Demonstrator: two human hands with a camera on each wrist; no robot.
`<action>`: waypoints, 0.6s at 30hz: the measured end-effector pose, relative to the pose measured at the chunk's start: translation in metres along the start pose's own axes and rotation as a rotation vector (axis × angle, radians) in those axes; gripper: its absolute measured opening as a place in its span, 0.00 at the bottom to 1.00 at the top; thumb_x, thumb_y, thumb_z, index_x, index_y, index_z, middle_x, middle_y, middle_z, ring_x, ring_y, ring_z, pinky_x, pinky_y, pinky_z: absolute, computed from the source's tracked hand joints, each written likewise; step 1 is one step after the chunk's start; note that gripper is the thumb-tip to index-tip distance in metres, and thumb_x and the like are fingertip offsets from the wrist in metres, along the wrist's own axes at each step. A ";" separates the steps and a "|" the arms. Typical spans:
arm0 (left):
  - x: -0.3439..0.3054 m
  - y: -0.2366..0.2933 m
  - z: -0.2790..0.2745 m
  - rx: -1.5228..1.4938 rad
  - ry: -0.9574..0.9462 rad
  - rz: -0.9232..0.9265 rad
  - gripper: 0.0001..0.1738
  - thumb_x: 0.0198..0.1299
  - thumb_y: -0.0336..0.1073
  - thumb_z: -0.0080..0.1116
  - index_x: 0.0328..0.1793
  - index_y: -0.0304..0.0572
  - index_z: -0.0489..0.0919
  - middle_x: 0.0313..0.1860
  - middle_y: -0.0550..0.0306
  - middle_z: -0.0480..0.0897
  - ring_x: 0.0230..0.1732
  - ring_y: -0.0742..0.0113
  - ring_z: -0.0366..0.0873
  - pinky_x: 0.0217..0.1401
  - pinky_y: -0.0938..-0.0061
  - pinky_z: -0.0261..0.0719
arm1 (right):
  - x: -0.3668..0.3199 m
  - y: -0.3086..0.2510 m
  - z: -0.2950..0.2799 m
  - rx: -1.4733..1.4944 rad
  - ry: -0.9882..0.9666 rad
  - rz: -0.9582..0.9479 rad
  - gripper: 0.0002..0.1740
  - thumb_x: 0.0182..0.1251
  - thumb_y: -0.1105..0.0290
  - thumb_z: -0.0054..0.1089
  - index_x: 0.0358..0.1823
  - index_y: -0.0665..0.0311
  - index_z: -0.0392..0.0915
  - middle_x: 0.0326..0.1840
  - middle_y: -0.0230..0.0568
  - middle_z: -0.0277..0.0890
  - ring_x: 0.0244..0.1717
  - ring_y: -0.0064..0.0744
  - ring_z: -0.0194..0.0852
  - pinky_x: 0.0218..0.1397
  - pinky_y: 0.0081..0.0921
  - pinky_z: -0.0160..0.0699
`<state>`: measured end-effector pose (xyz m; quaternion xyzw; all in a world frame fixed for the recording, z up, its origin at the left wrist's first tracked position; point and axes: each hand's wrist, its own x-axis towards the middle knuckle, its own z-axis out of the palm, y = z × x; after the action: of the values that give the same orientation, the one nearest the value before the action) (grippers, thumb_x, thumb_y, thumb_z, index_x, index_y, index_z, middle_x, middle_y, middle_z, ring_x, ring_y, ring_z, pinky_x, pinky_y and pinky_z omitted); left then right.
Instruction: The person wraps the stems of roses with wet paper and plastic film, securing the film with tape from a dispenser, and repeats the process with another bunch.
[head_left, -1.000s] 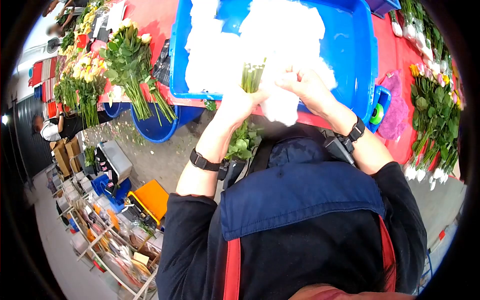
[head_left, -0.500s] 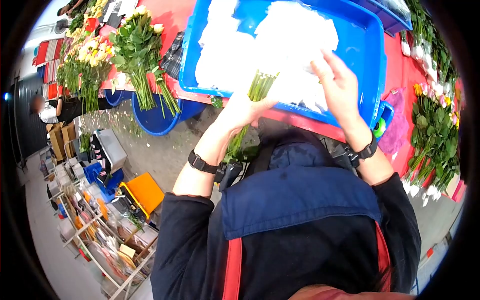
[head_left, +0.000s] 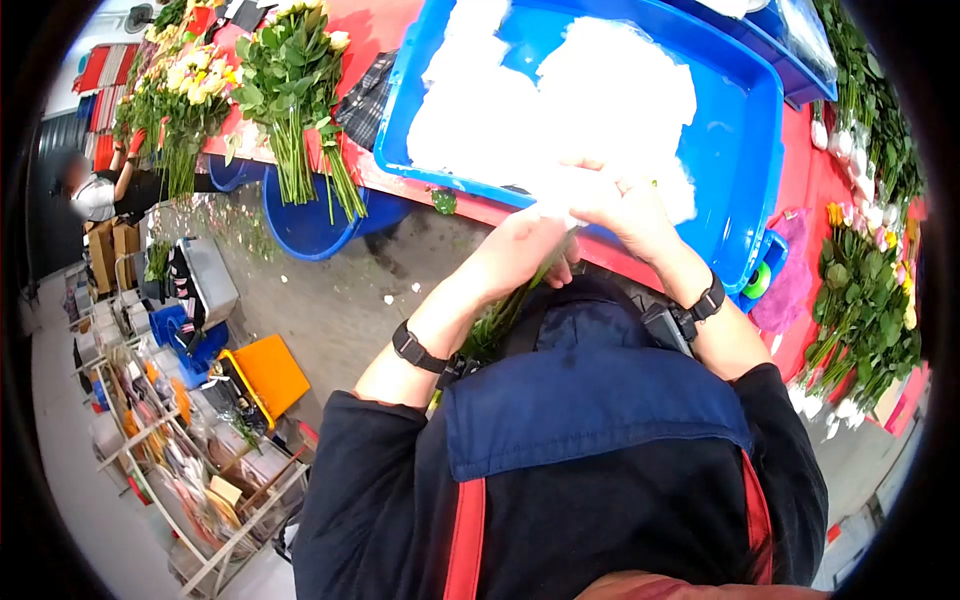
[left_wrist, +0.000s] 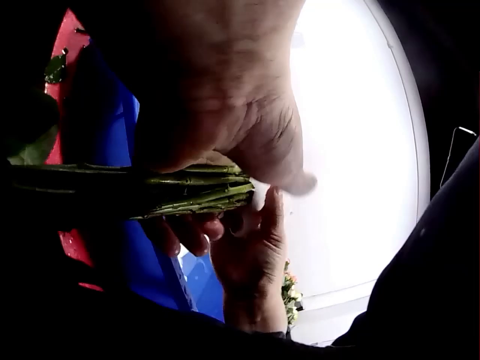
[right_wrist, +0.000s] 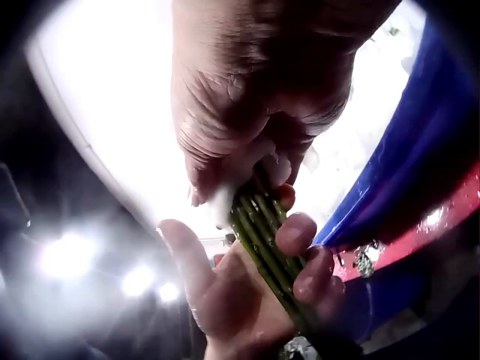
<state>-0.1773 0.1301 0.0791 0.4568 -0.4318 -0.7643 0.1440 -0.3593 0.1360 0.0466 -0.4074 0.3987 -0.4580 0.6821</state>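
Observation:
A bundle of green stems (left_wrist: 202, 191) lies in the left hand (head_left: 515, 250), whose fingers curl round it in the right wrist view while its thumb stands away. The right hand (head_left: 635, 215) pinches a wet white wad (right_wrist: 244, 169) against the cut stem ends (right_wrist: 255, 206). Both hands meet at the near rim of a blue tray (head_left: 480, 188). Overexposed white material (head_left: 610, 90) lies in that tray. Leaves at the bundle's other end hang below the left hand, partly hidden by the arm.
Flower bunches (head_left: 290, 90) lie on the red table (head_left: 385, 20) at the left, more (head_left: 860, 280) at the right. A blue bin (head_left: 310, 215) stands under the edge. A pink cloth (head_left: 785, 280) lies right of the tray. Another person (head_left: 95, 195) stands far left.
The right hand reached into the tray's white material and has come back to the stem ends with a white wad. The left hand has turned the bundle; its cut ends now point toward the right hand.

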 end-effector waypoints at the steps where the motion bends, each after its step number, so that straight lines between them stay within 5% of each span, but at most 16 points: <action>1: 0.000 -0.002 -0.001 -0.156 -0.014 0.001 0.25 0.73 0.48 0.38 0.36 0.34 0.76 0.25 0.58 0.78 0.20 0.71 0.74 0.22 0.76 0.71 | 0.000 -0.003 0.001 0.106 -0.040 0.069 0.24 0.60 0.71 0.65 0.57 0.71 0.73 0.52 0.47 0.78 0.51 0.32 0.77 0.51 0.28 0.79; 2: 0.002 -0.001 0.000 -0.060 0.064 -0.029 0.31 0.74 0.53 0.28 0.34 0.36 0.75 0.25 0.57 0.78 0.19 0.69 0.73 0.21 0.75 0.69 | 0.000 0.000 0.005 0.149 -0.022 0.035 0.26 0.59 0.71 0.65 0.59 0.71 0.71 0.52 0.47 0.78 0.50 0.31 0.78 0.48 0.28 0.80; 7: 0.004 -0.001 0.001 -0.042 0.066 0.037 0.27 0.74 0.51 0.32 0.35 0.37 0.75 0.23 0.58 0.76 0.18 0.70 0.72 0.20 0.75 0.68 | 0.001 -0.007 0.045 0.392 0.104 0.028 0.33 0.55 0.72 0.68 0.63 0.71 0.66 0.48 0.46 0.79 0.47 0.30 0.78 0.35 0.23 0.82; 11: 0.011 -0.003 -0.004 -0.225 0.012 0.023 0.23 0.74 0.48 0.34 0.40 0.37 0.74 0.24 0.59 0.76 0.20 0.71 0.73 0.22 0.75 0.69 | 0.009 -0.003 0.040 0.238 0.130 0.098 0.15 0.56 0.71 0.66 0.43 0.74 0.81 0.36 0.43 0.81 0.40 0.27 0.79 0.30 0.22 0.78; 16: 0.009 -0.024 -0.013 -0.301 0.090 0.166 0.09 0.69 0.37 0.54 0.42 0.37 0.77 0.28 0.62 0.77 0.23 0.73 0.75 0.27 0.79 0.73 | 0.027 0.019 0.039 0.325 0.135 0.156 0.13 0.58 0.68 0.66 0.38 0.72 0.82 0.34 0.39 0.81 0.36 0.24 0.78 0.34 0.23 0.76; 18: 0.005 -0.022 -0.023 -0.217 0.146 0.133 0.12 0.70 0.38 0.52 0.46 0.35 0.78 0.30 0.60 0.79 0.25 0.71 0.75 0.29 0.77 0.73 | 0.033 0.018 0.038 0.298 0.063 0.216 0.14 0.59 0.66 0.65 0.39 0.70 0.82 0.35 0.37 0.82 0.37 0.24 0.78 0.37 0.23 0.76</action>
<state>-0.1567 0.1277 0.0542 0.4633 -0.3642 -0.7601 0.2739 -0.3105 0.1160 0.0375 -0.2423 0.3889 -0.4485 0.7674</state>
